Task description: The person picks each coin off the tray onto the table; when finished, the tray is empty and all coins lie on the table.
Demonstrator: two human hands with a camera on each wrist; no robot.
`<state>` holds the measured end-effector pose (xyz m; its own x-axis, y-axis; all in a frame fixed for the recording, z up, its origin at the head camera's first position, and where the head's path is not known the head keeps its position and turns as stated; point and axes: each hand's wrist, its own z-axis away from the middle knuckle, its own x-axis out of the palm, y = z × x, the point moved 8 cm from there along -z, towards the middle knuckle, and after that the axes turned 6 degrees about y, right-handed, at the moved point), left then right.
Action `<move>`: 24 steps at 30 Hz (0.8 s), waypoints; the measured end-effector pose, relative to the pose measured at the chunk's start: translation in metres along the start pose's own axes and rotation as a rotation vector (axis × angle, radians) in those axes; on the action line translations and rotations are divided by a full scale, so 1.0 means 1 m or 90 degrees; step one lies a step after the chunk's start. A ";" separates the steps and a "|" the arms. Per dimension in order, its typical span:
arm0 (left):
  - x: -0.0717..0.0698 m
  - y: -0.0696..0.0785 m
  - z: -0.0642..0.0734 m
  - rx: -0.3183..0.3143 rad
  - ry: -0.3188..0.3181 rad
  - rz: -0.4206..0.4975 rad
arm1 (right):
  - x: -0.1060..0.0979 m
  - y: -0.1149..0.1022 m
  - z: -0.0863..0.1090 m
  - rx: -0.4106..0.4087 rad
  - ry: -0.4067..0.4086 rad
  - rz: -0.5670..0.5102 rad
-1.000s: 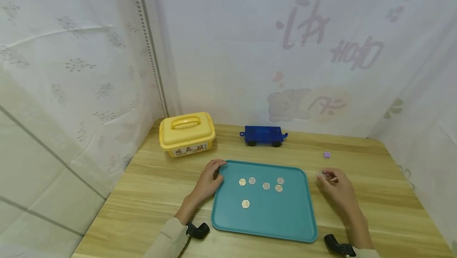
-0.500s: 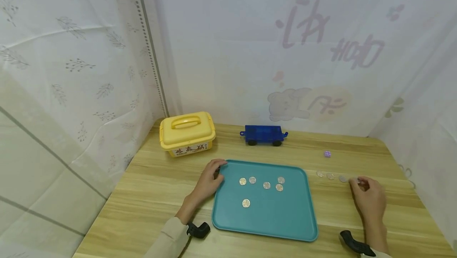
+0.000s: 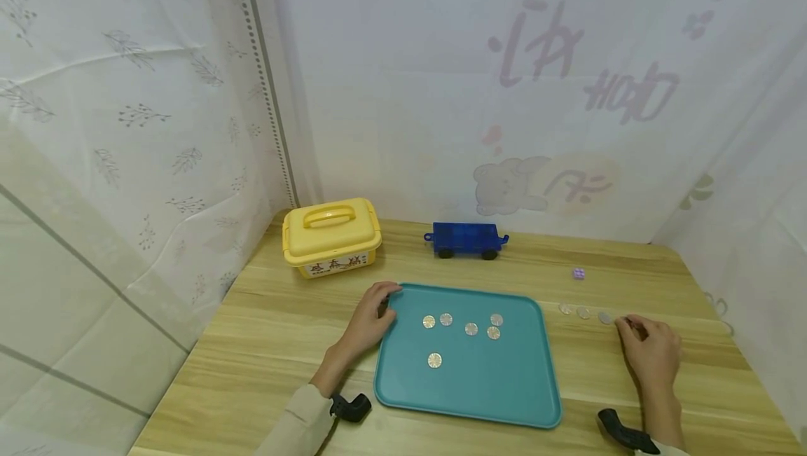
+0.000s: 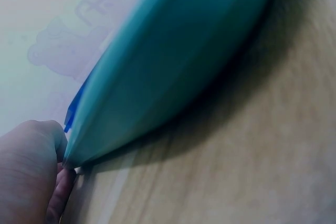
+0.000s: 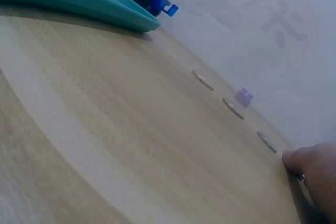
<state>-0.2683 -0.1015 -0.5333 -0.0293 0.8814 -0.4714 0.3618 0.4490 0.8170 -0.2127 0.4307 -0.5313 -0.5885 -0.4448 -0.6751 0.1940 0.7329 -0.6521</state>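
Note:
A teal tray point(image 3: 466, 393) lies on the table with several silvery and gold-toned coins point(image 3: 434, 360) on it. My left hand point(image 3: 368, 319) holds the tray's far left corner; in the left wrist view the thumb point(image 4: 37, 135) meets the rim. Right of the tray, three coins point(image 3: 583, 312) lie in a row on the wood. At the row's right end my right hand point(image 3: 652, 351) has its fingertips down at the tabletop, pinching a coin point(image 5: 301, 177) that is mostly hidden behind the thumb.
A blue toy wagon point(image 3: 466, 238) with black wheels stands behind the tray. To its left is a yellow lidded box point(image 3: 330, 235) with a handle. A small purple block point(image 3: 578, 274) sits beyond the coin row. White printed cloth point(image 3: 403, 92) borders the table's back.
My right hand has gone rightward from beside the tray to the row's end, uncovering coins on the table. Over the last half second it has barely moved. The left hand has stayed put.

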 end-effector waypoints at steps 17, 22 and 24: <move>0.000 -0.003 0.000 -0.002 -0.006 -0.011 | -0.004 -0.006 -0.002 0.005 0.039 -0.042; 0.001 -0.003 0.000 -0.004 -0.005 -0.017 | 0.000 -0.025 -0.001 -0.071 -0.037 -0.045; 0.001 -0.004 0.000 -0.005 -0.005 -0.018 | 0.003 -0.037 0.000 -0.119 -0.082 -0.051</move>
<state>-0.2695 -0.1025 -0.5369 -0.0326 0.8672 -0.4969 0.3543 0.4749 0.8056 -0.2214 0.4020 -0.5091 -0.4894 -0.5587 -0.6695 -0.0046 0.7694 -0.6387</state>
